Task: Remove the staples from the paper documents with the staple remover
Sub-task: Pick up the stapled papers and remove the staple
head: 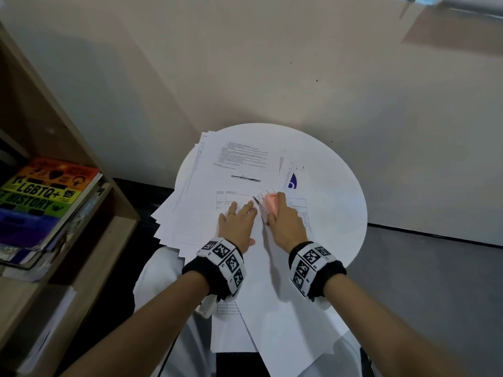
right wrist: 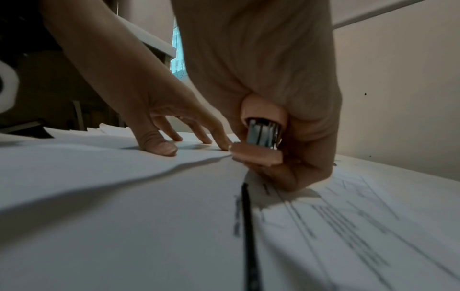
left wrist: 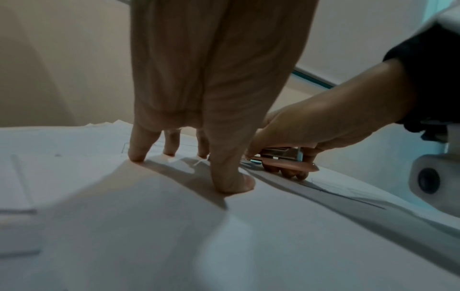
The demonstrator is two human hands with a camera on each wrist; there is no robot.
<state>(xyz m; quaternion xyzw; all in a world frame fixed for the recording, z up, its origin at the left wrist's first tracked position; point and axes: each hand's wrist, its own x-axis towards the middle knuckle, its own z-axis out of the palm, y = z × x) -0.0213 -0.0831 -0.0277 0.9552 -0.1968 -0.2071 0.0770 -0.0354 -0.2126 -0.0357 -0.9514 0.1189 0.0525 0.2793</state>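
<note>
Head view, setting: a round white table (head: 337, 186) carries loose white printed paper sheets (head: 239, 164), some overhanging its left and near edges
Left hand: the left hand (head: 238, 223) lies with fingers straight and spread, its fingertips (left wrist: 135, 157) pressing a sheet flat just left of the tool
Right hand: the right hand (head: 285, 223) is curled round a small pink plastic staple remover with metal jaws (head: 268, 206), thumb on top, other fingers beneath
Tool position: near the table's middle, low on the paper, just beside the left forefinger
Tool axis: its long axis lies close to the paper and runs away from the person, a little to their left; the metal end points that way (the staple itself is too small to make out)
Risk, tearing: a pull at a steep angle could rip the corner
Risk, slipping: if the pressing fingers ease, the sheets may lift with the tool
Risk, fingers: the metal tip is close to the left forefinger and could nick it
</note>
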